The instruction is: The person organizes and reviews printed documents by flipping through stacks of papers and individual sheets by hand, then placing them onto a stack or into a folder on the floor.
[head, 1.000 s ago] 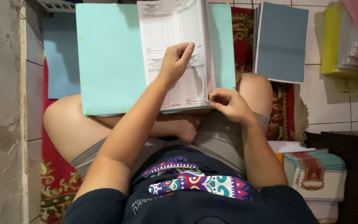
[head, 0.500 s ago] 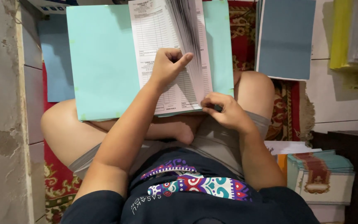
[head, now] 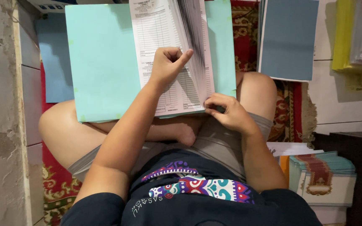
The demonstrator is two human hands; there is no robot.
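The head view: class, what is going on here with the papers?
A person sits cross-legged on a red patterned rug with an open light-blue folder on the lap. The left hand presses on a stack of printed forms, thumb out against the blurred, fanning sheets. The right hand pinches the stack's lower corner.

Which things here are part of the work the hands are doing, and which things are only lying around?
In use:
- left hand, pressing on the printed forms
- right hand, pinching the stack's lower corner
- light green folder under the forms

Lying about:
- blue folder
- yellow folders
- stack of booklets
- red carpet
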